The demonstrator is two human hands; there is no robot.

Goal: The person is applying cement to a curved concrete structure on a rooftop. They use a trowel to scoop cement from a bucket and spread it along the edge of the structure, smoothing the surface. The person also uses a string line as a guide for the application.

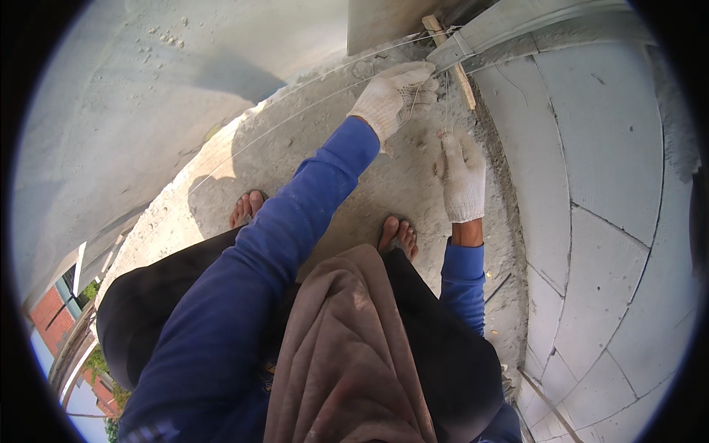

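Observation:
White knitted work gloves cover both my hands. My left hand (399, 96) is beside the end of a long board (509, 33), its fingers closed together, with a thin line crossing the glove. My right hand (464, 173) is lower and to the right, fingers bent, pinching a thin pale string (447, 103) that runs up toward the board. A narrow wooden stick (464, 85) crosses under the board near the string's upper end. The fingertips of both gloves are partly hidden.
A wall of large grey blocks (605, 133) rises on the right. A smooth grey wall (148, 66) stands on the left. My feet in sandals are on the rough, dusty concrete floor (310, 140). Another long thin line stretches across the floor to the left. A thin rod (548, 402) leans at the lower right.

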